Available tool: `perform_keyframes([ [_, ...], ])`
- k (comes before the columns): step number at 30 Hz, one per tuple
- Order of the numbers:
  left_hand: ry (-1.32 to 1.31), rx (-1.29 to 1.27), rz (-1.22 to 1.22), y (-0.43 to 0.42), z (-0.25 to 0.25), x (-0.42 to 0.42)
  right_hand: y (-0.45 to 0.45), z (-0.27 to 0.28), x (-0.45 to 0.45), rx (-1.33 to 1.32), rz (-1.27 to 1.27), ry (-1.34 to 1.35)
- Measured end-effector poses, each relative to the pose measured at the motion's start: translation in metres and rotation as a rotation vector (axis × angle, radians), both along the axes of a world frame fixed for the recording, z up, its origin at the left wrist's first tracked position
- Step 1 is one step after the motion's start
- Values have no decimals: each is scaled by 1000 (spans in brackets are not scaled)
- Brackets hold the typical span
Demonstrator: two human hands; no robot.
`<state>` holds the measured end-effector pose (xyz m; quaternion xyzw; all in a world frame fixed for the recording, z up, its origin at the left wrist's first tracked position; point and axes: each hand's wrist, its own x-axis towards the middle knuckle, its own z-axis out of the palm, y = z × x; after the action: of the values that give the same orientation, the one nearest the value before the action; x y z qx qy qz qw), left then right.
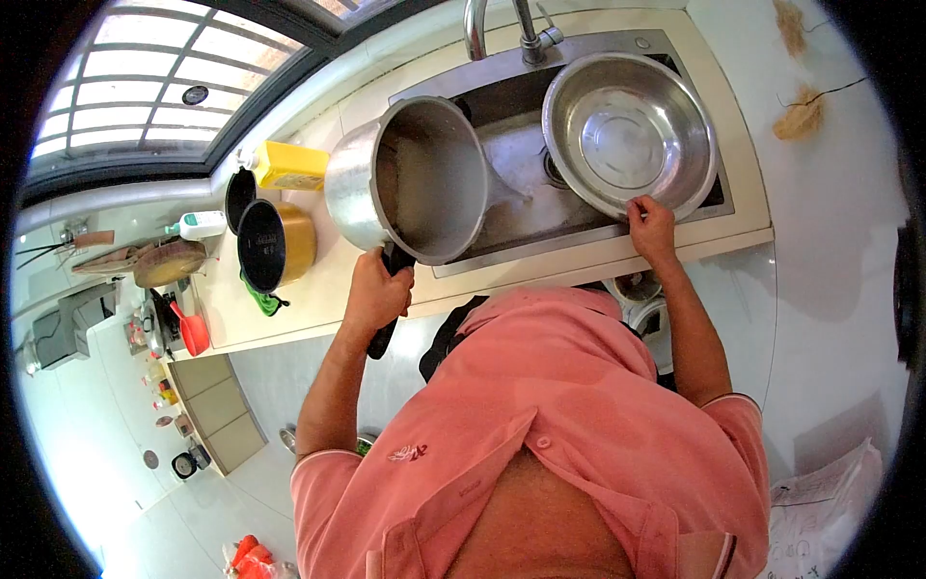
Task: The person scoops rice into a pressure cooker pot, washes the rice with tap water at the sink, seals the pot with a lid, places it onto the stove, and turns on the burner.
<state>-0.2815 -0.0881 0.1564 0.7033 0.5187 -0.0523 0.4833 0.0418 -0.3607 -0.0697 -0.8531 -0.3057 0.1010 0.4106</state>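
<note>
Tilting beyond left grip (378, 289): pot (352, 188)

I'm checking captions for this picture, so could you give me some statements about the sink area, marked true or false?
1. The left hand grips the handle of the metal pot. True.
2. The pot stands upright on the counter. False: it is tipped toward the sink, with liquid running out.
3. The metal basin covers part of the sink. True.
4. The right hand lies flat inside the basin. False: the right hand is at its rim.
</note>
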Motion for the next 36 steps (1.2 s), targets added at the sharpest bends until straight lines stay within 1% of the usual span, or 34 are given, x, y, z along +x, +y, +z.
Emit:
perform_keyframes([
  [10, 24, 66, -86, 6, -1, 0, -1, -4, -1, 13, 1, -20],
  [19, 42, 116, -116, 8, -1, 6, -1, -1, -2, 42, -7, -25],
  [28, 54, 147, -148, 10, 2, 14, 0, -1, -2, 4, -1, -14],
  [36, 79, 229, -210, 19, -12, 7, -1, -8, -2, 28, -2, -47],
])
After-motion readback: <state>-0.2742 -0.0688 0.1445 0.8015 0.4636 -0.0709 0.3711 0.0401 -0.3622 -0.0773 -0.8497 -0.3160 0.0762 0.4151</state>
